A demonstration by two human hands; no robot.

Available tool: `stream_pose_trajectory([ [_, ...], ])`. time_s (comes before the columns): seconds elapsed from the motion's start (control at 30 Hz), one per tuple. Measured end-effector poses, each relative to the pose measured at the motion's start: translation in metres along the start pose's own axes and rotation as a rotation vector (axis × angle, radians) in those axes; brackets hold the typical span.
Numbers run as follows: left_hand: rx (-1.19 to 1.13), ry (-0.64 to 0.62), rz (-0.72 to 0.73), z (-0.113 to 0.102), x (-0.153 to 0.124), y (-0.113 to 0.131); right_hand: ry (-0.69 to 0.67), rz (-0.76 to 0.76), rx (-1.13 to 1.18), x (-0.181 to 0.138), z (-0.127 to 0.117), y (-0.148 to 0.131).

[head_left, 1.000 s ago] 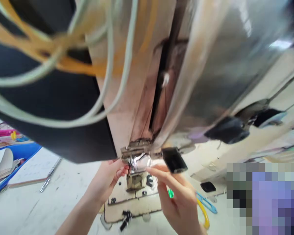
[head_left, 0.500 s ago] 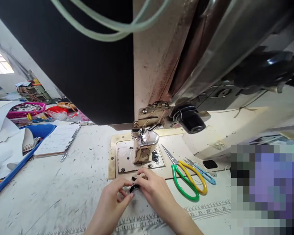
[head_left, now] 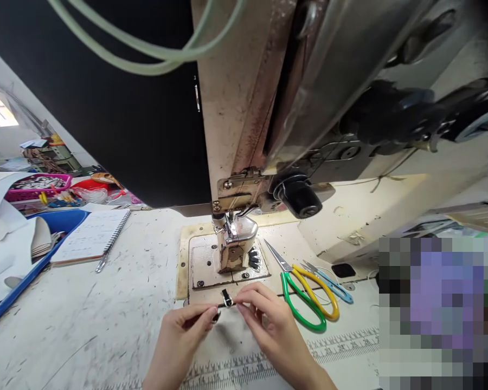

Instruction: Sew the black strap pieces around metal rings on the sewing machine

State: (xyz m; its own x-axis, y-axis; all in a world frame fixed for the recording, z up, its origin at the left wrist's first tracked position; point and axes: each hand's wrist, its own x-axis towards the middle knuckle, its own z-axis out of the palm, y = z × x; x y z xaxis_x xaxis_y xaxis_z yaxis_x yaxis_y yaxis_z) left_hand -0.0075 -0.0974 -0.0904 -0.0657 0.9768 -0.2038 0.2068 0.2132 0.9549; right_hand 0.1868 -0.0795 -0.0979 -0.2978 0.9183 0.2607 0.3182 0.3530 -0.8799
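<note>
A small black strap with a shiny metal buckle (head_left: 227,298) is stretched between my two hands, just in front of the sewing machine's post (head_left: 232,254). My left hand (head_left: 181,333) pinches one end between thumb and fingertips, where a bit of black also shows below the fingers. With thumb and forefinger, my right hand (head_left: 270,319) grips the other side close to the buckle. One short black tab sticks up from the buckle towards the machine. Several small black pieces (head_left: 254,260) lie on the base plate right of the post.
Green-and-yellow scissors (head_left: 305,298) and light blue thread snips (head_left: 335,286) lie right of my hands. A ruler scale (head_left: 244,371) runs along the table's front. To the left are a notebook (head_left: 87,235), a pen (head_left: 101,264) and a blue tray (head_left: 32,276). The machine head (head_left: 236,108) overhangs.
My hands have drawn apart slightly, and the strap is now held out between them with its buckle showing. The view has shifted a little to the right.
</note>
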Motion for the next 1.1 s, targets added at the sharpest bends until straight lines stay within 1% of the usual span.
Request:
stream_pose_trajectory([
  [0.07, -0.230, 0.034, -0.133, -0.001, -0.003, 0.005, 0.007, 0.051, 0.079, -0.003, -0.002, -0.007],
  [0.1, -0.314, 0.053, -0.159, 0.000, -0.004, 0.007, -0.002, 0.083, 0.120, -0.004, -0.002, -0.011],
  [0.2, -0.431, 0.070, -0.158, 0.007, -0.010, 0.014, -0.038, 0.215, 0.297, -0.005, 0.002, -0.022],
  [0.3, -0.464, 0.015, -0.125, 0.016, -0.013, 0.020, -0.060, 0.330, 0.509, -0.003, 0.010, -0.027],
  [0.37, -0.498, -0.006, -0.108, 0.021, -0.014, 0.024, -0.054, 0.372, 0.604, -0.001, 0.013, -0.027],
  [0.43, -0.535, 0.008, -0.116, 0.025, -0.015, 0.026, -0.041, 0.384, 0.664, 0.000, 0.014, -0.026],
  [0.5, -0.549, 0.046, -0.140, 0.027, -0.015, 0.026, -0.015, 0.366, 0.670, 0.000, 0.013, -0.024],
  [0.53, -0.546, 0.067, -0.147, 0.028, -0.016, 0.026, 0.020, 0.350, 0.639, 0.000, 0.012, -0.023],
  [0.6, -0.531, 0.120, -0.144, 0.030, -0.016, 0.025, 0.119, 0.310, 0.506, -0.002, 0.010, -0.023],
  [0.67, -0.511, 0.176, -0.111, 0.032, -0.017, 0.023, 0.177, 0.264, 0.369, -0.003, 0.010, -0.024],
  [0.73, -0.484, 0.237, -0.051, 0.035, -0.017, 0.022, 0.158, 0.223, 0.339, -0.005, 0.010, -0.026],
  [0.83, -0.451, 0.300, 0.033, 0.039, -0.019, 0.022, 0.140, 0.171, 0.444, -0.006, 0.012, -0.029],
  [0.93, -0.450, 0.303, 0.077, 0.043, -0.020, 0.022, 0.160, 0.184, 0.491, -0.006, 0.013, -0.028],
  [1.0, -0.442, 0.289, 0.109, 0.044, -0.021, 0.022, 0.166, 0.212, 0.469, -0.005, 0.012, -0.027],
  [1.1, -0.369, 0.236, 0.192, 0.043, -0.023, 0.022, 0.144, 0.175, 0.402, -0.003, 0.007, -0.026],
])
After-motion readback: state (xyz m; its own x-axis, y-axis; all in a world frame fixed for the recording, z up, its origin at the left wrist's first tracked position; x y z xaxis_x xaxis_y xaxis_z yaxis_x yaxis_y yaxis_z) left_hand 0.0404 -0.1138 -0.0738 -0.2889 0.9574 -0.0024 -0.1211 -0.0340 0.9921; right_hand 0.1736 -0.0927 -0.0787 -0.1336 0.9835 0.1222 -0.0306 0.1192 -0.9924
